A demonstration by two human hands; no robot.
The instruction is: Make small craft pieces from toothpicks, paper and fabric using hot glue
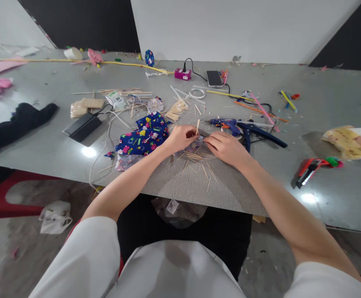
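Note:
My left hand [182, 137] is closed in a pinch around a short wooden stick [198, 126] that stands upright between the fingertips. Close beside it, my right hand [225, 147] has its fingers pressed together at a small light patterned scrap [196, 145]; what exactly they grip is too small to make out. Several thin toothpicks [197, 156] lie scattered on the table below both hands. Left of my left hand is a dark blue cartoon-print fabric [143, 138]. A blue glue gun [227, 124] lies just beyond my right hand.
On the grey table [292, 136] are a black adapter box [83, 126], flat wooden sticks [177, 109], a white tape roll [197, 93], a phone [214, 78] and a purple power socket [183, 74]. A box cutter [308, 173] lies at the right; black cloth [15, 124] lies left.

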